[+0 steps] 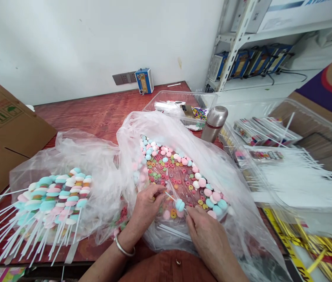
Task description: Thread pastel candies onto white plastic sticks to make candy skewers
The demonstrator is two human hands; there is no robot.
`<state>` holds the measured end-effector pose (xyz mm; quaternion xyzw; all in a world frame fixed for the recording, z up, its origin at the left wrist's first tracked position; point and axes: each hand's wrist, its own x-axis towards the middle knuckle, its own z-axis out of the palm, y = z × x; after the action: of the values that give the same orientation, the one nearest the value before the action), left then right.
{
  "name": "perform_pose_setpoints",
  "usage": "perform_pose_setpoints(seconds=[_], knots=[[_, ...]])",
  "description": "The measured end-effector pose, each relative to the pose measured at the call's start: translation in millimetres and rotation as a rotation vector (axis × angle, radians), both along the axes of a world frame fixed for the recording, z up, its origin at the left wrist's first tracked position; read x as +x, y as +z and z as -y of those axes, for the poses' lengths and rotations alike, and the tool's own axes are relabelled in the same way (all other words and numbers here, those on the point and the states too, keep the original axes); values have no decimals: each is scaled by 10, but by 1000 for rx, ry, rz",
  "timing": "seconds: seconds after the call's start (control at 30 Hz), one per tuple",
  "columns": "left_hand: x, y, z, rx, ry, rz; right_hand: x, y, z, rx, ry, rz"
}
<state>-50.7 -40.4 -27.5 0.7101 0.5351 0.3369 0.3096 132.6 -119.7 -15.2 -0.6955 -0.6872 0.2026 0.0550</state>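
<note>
My left hand (147, 205) pinches the tip of a thin white stick (170, 196) over an opened clear plastic bag (183, 129). My right hand (203, 231) grips the lower part of the same stick. A light blue round candy (179, 205) sits threaded on the stick between both hands. Inside the bag lie several loose pink, white and blue round candies (201, 182) and small coloured ring candies (166, 164). A silver bangle (124, 249) is on my left wrist.
A second plastic bag at left holds several finished candy skewers (57, 196) with white sticks pointing toward the table edge. A steel flask (214, 123) stands behind the bag. Clear bins (180, 102) and a heap of white sticks (289, 172) lie right. Cardboard boxes (4, 129) stand left.
</note>
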Motion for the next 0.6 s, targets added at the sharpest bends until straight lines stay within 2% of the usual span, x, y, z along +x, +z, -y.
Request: perform_pose_setpoints(seconds=[0.07, 0.13, 0.27, 0.33, 0.47, 0.6], knots=[[13, 7, 10, -49, 21, 55, 10, -12, 14, 5, -4, -27], [32, 10, 27, -63, -9, 65, 15, -27, 22, 8, -13, -67], [65, 18, 76, -27, -114, 25, 22, -71, 21, -1, -33, -221], [48, 24, 69, -10, -102, -9, 38, -102, 23, 13, -42, -308], [-85, 15, -66, 127, -6, -248, 98, -161, 34, 66, -92, -366], [-197, -25, -207, 169, -68, -525, 132, -183, 32, 58, -91, -360]])
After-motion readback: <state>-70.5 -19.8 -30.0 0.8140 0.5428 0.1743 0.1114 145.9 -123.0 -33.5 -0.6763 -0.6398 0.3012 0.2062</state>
